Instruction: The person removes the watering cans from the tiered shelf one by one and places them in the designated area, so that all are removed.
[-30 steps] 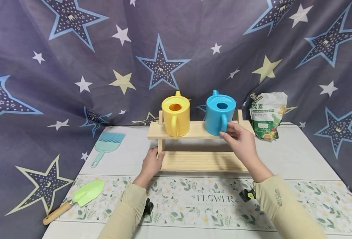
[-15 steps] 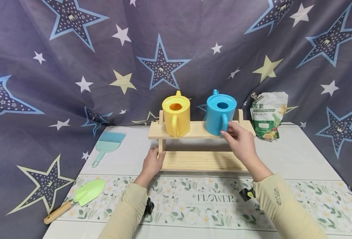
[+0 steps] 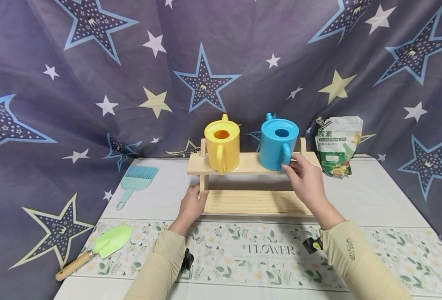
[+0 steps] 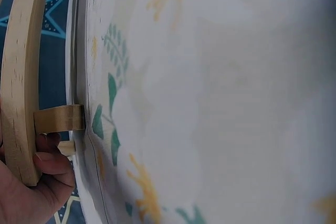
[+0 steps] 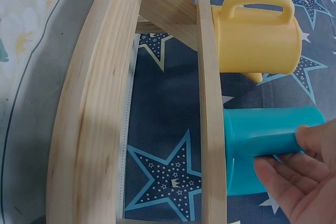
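Observation:
A blue watering can stands on the upper board of a two-tier wooden plant stand, its handle facing me and its spout pointing to the back. My right hand holds that handle between thumb and fingers, seen closely in the right wrist view, where the blue can stays against the board. To its left a yellow watering can stands on the same board, a gap between the two. My left hand grips the left end of the lower board; in the left wrist view its fingers curl round the wood.
A green-and-white bag with a clip stands behind the stand at right. At left lie a light-blue dustpan-and-brush piece and a green trowel with a wooden handle. A star-patterned cloth hangs behind the table.
The blue watering can has shifted slightly right and turned a little, its handle swinging right with my right hand. My left hand stays on the stand.

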The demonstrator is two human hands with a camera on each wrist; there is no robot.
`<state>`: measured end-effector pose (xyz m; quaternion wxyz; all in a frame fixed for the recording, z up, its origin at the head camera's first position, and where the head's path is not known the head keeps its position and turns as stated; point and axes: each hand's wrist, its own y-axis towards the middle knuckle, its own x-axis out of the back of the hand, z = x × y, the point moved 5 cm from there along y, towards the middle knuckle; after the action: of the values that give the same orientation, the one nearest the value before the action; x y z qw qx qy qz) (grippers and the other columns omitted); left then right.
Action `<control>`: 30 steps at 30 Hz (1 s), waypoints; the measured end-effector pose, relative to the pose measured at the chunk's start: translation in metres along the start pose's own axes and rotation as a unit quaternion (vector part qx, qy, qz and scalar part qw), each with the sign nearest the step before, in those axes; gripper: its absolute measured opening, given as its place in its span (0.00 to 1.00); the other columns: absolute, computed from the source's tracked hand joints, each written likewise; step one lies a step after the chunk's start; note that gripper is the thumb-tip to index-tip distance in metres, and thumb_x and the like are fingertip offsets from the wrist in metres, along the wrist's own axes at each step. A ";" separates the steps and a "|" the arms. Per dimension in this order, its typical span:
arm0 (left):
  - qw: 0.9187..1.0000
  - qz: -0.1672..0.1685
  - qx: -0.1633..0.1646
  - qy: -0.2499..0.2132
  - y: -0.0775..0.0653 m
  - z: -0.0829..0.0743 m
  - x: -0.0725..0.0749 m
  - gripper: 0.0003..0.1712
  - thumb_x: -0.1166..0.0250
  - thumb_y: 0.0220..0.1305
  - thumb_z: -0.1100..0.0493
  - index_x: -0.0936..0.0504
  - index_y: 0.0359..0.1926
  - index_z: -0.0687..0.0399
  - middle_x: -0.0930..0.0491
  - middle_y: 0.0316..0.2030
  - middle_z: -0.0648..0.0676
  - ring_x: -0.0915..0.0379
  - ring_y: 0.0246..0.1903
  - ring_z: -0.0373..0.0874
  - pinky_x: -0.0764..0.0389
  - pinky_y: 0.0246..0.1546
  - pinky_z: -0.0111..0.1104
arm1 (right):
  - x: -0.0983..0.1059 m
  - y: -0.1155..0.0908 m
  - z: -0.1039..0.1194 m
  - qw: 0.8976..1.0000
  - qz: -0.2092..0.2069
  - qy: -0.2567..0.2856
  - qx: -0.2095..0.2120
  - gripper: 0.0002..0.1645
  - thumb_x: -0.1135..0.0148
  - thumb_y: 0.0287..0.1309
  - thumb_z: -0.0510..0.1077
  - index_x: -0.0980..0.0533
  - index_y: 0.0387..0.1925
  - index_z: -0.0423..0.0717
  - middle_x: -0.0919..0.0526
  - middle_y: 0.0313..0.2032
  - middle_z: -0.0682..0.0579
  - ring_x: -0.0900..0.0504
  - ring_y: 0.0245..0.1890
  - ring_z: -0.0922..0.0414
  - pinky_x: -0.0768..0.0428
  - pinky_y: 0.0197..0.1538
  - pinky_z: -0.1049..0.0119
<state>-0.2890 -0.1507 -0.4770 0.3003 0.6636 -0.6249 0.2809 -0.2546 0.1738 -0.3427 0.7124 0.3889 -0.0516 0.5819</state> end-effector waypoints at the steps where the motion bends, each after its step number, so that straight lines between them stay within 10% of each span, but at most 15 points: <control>1: 1.000 0.000 -0.001 0.001 0.000 0.000 0.000 0.26 0.47 0.74 0.51 0.31 0.66 0.62 0.28 0.47 0.60 0.26 0.45 0.52 0.23 0.48 0.47 | 0.001 0.000 0.000 1.000 -0.002 -0.001 0.000 0.17 0.37 0.65 0.39 0.24 0.53 0.37 0.15 0.42 0.37 0.14 0.41 0.43 0.17 0.43 0.48; 30: 1.000 -0.002 -0.005 -0.003 0.000 0.001 0.000 0.28 0.48 0.74 0.50 0.32 0.67 0.62 0.28 0.49 0.61 0.26 0.47 0.55 0.24 0.50 0.49 | 0.016 -0.011 -0.002 0.999 -0.041 0.014 0.015 0.24 0.35 0.62 0.37 0.24 0.59 0.35 0.15 0.42 0.37 0.15 0.41 0.44 0.18 0.43 0.55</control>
<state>-0.2885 -0.1516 -0.4773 0.3026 0.6644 -0.6258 0.2747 -0.2406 0.1873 -0.3409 0.7303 0.3931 -0.0174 0.5584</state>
